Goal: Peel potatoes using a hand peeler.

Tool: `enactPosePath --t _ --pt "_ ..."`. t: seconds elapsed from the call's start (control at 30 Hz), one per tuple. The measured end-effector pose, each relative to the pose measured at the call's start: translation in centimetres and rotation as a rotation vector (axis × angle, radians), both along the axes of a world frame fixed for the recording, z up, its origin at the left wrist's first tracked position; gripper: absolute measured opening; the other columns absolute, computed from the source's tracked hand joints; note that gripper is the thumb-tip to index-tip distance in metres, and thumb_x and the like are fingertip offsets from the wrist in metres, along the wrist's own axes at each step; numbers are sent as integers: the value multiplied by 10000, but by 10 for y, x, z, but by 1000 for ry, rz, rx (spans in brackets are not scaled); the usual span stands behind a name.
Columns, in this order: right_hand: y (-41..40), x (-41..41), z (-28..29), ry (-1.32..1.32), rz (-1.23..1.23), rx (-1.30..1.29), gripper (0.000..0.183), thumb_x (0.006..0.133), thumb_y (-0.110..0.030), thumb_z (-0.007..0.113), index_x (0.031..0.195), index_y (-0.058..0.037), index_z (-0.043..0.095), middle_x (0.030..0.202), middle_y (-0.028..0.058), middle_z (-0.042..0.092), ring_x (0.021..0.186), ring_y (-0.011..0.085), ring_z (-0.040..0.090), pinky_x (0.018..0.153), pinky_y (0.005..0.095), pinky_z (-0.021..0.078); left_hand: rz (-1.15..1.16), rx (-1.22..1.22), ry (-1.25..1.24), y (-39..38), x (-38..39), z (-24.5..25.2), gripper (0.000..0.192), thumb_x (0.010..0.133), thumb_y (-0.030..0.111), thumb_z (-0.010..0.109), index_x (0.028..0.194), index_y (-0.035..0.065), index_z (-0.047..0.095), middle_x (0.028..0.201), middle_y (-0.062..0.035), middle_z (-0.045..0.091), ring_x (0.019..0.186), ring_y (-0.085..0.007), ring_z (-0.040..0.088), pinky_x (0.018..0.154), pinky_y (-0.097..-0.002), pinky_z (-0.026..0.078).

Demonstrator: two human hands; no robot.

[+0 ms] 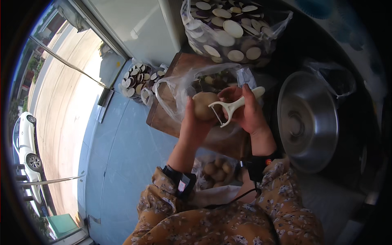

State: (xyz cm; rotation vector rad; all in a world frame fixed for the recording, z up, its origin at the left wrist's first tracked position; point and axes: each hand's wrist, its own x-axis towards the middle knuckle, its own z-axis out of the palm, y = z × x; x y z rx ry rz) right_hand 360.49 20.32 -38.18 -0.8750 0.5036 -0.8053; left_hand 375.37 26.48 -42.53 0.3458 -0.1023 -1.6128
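Note:
My left hand (196,122) holds a round, tan potato (205,105) in front of me. A white plastic Y-shaped vegetable peeler (234,105) is gripped in my right hand (246,114), its blade beside the potato's right side; whether they touch cannot be told. Behind both hands, an open clear plastic bag (174,92) with dark and pale pieces inside rests on a brown wooden board or table (165,119). More potatoes (218,171) lie in a bag below, between my forearms.
A large clear bag of sliced purple-skinned vegetable (232,29) stands at the far side. Smaller bags of similar slices (139,79) sit on the tiled floor (131,147) to the left. A steel basin (309,122) is at the right, near a clear bag. A glass door frame stands far left.

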Motion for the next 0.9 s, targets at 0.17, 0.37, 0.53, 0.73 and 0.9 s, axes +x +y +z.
enactPosePath --t 0.17,0.37,0.53,0.73,0.9 --pt "-13 -14 -19 95 118 -95 458 843 -435 612 1000 -5 585 885 73 626 655 107 584 550 210 479 11 -41 -619 -2 9 -5 614 919 535 378 1239 13 414 1195 -153 515 1111 -253 528 941 -407 432" --pt "-3 -1 -13 26 33 14 347 816 -267 693 1015 -6 581 860 67 635 621 114 599 568 238 510 57 -50 -244 1 6 -5 572 951 503 310 1207 13 457 1161 -135 545 1097 -251 524 970 -422 400" --pt "3 3 -1 69 68 68 334 815 -211 691 1048 -15 555 849 128 650 667 151 635 568 245 527 93 -40 -596 4 8 -11 549 954 496 309 1188 28 477 1110 -112 574 1043 -236 555 937 -407 419" --pt "7 10 -8 69 7 -135 289 815 -153 688 1041 -4 587 768 64 641 608 80 569 539 198 450 105 -69 -609 6 3 -9 512 955 482 321 1172 52 495 1069 -97 592 998 -222 578 893 -396 442" --pt "1 11 -15 28 0 -73 244 806 -124 681 1007 -19 591 744 63 629 565 70 533 520 189 428 116 9 -583 7 -1 -7 512 950 479 329 1190 54 483 1084 -107 586 1023 -232 574 892 -392 447"
